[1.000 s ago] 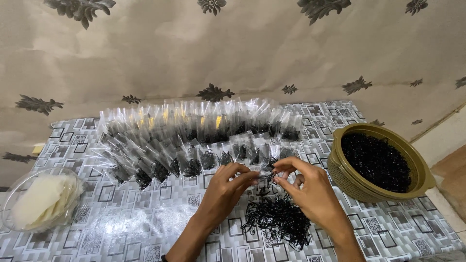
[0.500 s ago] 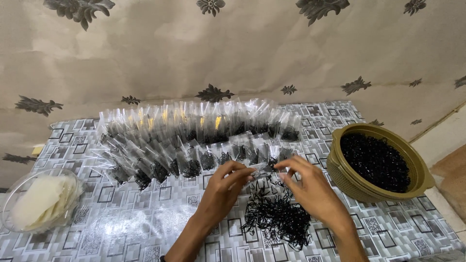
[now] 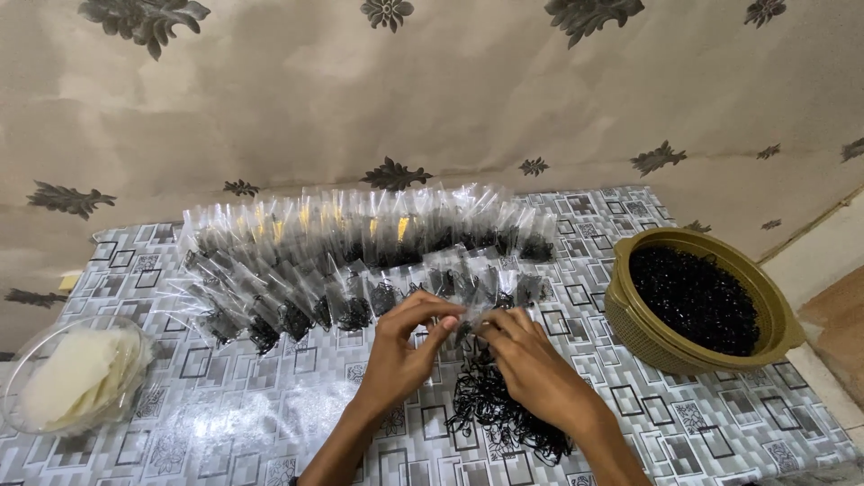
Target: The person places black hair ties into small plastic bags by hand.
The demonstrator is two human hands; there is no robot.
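A beige wall cloth printed with dark leaf motifs backs a table under a glossy grey vinyl cover (image 3: 225,423) of square patterns. Since a second ago both hands have drawn closer together: the left hand (image 3: 405,346) and right hand (image 3: 522,360) now pinch, fingertips closed, one small clear crinkly plastic packet (image 3: 466,317) above the loose heap of thin black elastic bands (image 3: 495,409). Rows of filled glossy packets (image 3: 360,252) fan out at twelve o'clock; an olive ribbed plastic basket (image 3: 630,333) sits at three, a clear bowl (image 3: 18,409) of pale sheets at nine.

Beige wall (image 3: 468,99) with dark leaf motifs rises behind the tabletop (image 3: 225,405), covered in grey square-patterned cloth; pale floor (image 3: 823,261) at right.
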